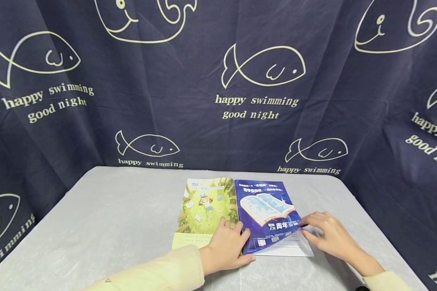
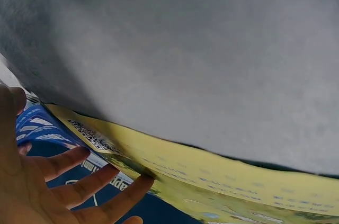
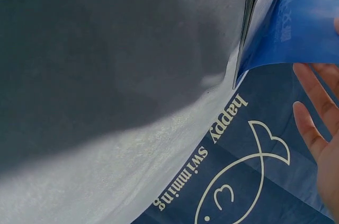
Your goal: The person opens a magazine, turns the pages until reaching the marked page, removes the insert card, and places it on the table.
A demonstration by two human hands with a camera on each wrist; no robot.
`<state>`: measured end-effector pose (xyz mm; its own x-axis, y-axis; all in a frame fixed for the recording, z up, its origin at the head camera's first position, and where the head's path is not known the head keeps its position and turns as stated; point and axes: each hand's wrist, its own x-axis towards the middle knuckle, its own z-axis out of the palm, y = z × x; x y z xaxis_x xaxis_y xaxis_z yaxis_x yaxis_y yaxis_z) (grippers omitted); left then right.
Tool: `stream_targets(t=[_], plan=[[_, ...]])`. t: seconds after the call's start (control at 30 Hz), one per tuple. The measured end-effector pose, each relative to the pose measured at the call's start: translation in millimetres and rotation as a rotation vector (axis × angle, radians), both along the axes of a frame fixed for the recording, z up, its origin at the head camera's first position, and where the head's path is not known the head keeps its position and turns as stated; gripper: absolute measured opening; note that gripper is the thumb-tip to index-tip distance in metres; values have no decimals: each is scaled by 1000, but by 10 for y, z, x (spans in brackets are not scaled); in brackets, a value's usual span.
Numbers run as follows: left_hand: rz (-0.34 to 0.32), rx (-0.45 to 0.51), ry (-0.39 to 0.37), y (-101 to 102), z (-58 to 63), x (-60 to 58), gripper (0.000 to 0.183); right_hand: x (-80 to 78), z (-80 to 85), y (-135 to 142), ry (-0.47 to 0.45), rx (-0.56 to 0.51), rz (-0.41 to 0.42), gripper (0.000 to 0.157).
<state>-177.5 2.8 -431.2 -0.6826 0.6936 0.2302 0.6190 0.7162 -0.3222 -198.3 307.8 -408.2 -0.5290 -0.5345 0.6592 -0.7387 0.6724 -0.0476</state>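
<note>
Left hand (image 1: 225, 244) fingers spread, resting across the lower middle of the opened magazine (image 1: 209, 212), right hand (image 1: 329, 234) pinching the blue page (image 1: 249, 226) at its lower right corner, and that corner's up, curled above a white page (image 1: 291, 247), magazine lying on the grey table (image 1: 113, 226), fish-print curtain (image 1: 193, 101) behind

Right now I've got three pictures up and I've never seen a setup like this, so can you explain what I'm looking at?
There's no machine here: someone is working bare-handed. The wide picture comes from a camera worn on the head; the other two come from cameras worn on each wrist. On the table lies an open magazine. The left hand rests on it near the fold; the right hand pinches the blue page, whose lower corner is raised above a white page. Behind hangs a dark curtain with fish drawings.
</note>
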Motion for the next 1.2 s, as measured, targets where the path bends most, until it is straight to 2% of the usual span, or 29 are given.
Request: stream_targets(t=[0.23,0.63,0.97,1.2], plan=[[20,-26,-1,32,-10,-14,64,-16,5,-15,29,-9,5,28],[31,14,-30,32,16,-19,58,1,45,4,16,17,-9,21],[42,21,-64,22,11,-21,55,30,49,10,24,-1,-56,29],[43,34,-30,12,4,-9,52,43,38,32,9,-15,-129,45]])
